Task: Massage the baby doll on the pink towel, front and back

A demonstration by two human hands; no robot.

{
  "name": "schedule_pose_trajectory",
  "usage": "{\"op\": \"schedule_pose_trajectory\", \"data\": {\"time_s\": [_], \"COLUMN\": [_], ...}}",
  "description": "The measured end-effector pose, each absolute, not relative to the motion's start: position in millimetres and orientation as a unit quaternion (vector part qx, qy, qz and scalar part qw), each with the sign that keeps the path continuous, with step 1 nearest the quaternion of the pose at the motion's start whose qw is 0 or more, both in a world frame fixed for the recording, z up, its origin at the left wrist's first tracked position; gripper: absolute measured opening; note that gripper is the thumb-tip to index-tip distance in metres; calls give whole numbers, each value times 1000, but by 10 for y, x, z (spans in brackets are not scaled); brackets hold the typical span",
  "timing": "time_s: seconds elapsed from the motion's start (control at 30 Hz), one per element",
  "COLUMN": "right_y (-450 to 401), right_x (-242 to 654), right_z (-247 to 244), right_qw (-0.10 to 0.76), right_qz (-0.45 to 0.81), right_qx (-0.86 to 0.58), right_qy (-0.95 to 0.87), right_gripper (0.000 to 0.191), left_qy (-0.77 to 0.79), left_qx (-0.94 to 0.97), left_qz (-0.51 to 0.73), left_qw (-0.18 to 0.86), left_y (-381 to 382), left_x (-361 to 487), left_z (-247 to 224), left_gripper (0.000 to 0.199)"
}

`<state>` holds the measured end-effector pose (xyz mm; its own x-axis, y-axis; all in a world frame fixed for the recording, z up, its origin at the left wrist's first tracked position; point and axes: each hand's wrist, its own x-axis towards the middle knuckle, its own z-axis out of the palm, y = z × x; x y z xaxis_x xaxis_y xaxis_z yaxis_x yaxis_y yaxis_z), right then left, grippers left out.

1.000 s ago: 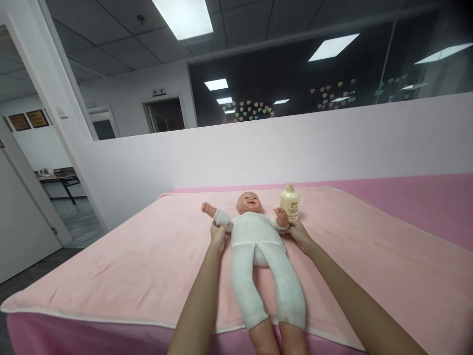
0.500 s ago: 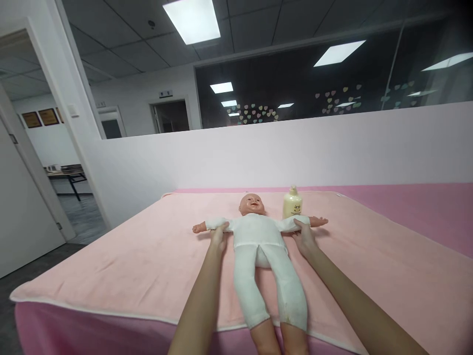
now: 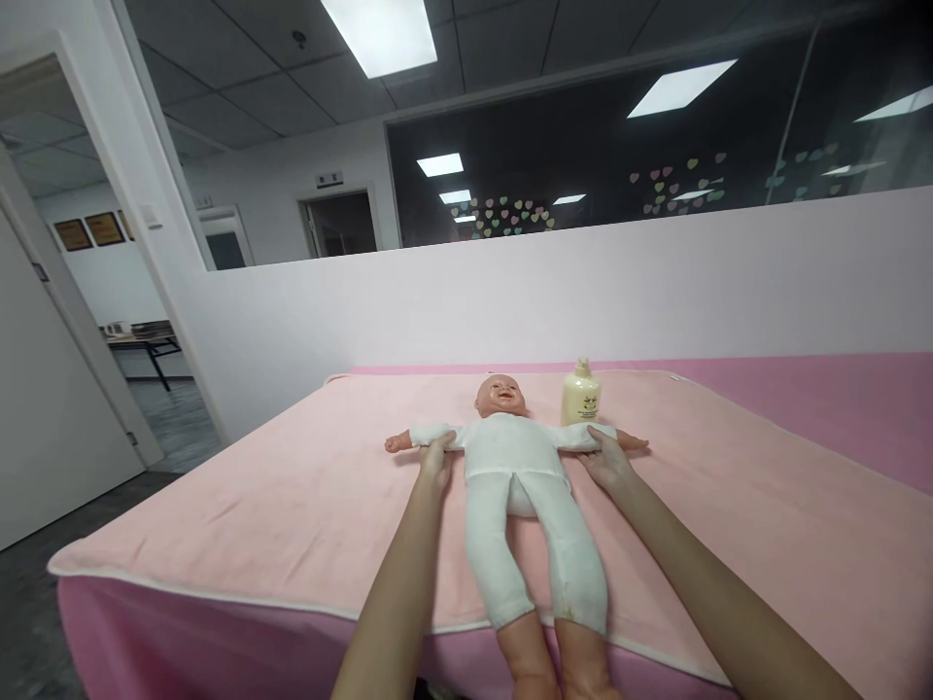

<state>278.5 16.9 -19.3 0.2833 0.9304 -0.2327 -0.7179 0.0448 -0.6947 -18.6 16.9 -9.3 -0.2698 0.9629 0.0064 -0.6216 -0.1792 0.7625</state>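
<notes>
A baby doll with a white cloth body lies on its back, arms stretched out to both sides and legs toward me. My left hand is closed round the doll's upper arm on the left, thumb on top. On the other side, my right hand grips the doll's arm on the right between the elbow and the shoulder, fingers partly hidden beneath it. Just behind that arm stands a pale yellow pump bottle, upright and apart from my hand. The doll's feet reach past the blanket's near edge.
A pink blanket with a white border covers the table, over a darker pink cover. A low white wall with dark glass above it runs behind. To the left is an open door.
The view has shifted slightly. Both hands keep their hold on the doll's arms, and the doll lies in nearly the same pose.
</notes>
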Motion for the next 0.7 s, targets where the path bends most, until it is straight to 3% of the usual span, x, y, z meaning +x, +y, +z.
{"op": "schedule_pose_trajectory", "data": {"time_s": [0.7], "right_y": [82], "right_x": [2744], "right_z": [-83], "right_qw": [701], "right_qz": [593], "right_qx": [-372], "right_qy": [-135], "right_gripper": [17], "left_qy": [354], "left_qx": [253], "left_qz": [719], "left_qw": [542], "left_y": [198], "left_x": [-179], "left_z": [-68], "left_gripper": [22]}}
